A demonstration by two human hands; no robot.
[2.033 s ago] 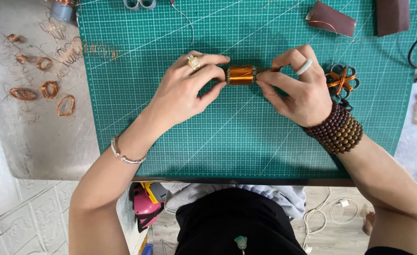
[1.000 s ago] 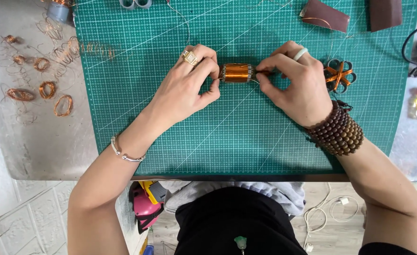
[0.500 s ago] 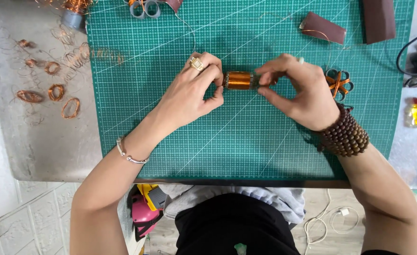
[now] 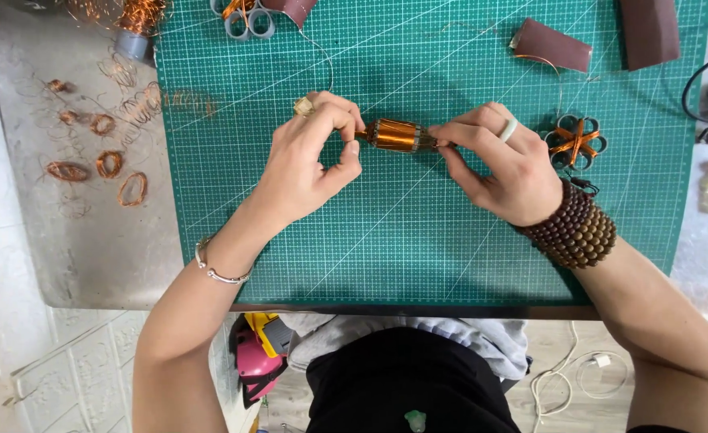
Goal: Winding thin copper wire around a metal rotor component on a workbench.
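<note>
Your left hand (image 4: 310,164) and right hand (image 4: 498,160) pinch the rotor (image 4: 398,135) ends; keep it level between them, grip firm.

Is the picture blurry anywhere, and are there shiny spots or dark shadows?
In the head view, the left hand, right hand and the copper-wound coil between them look sharp; the coil shows bright glints; soft shadows sit under both hands on the green cutting mat; the light is even; the metal tabletop looks pale and washed out with a dull sheen.
</note>
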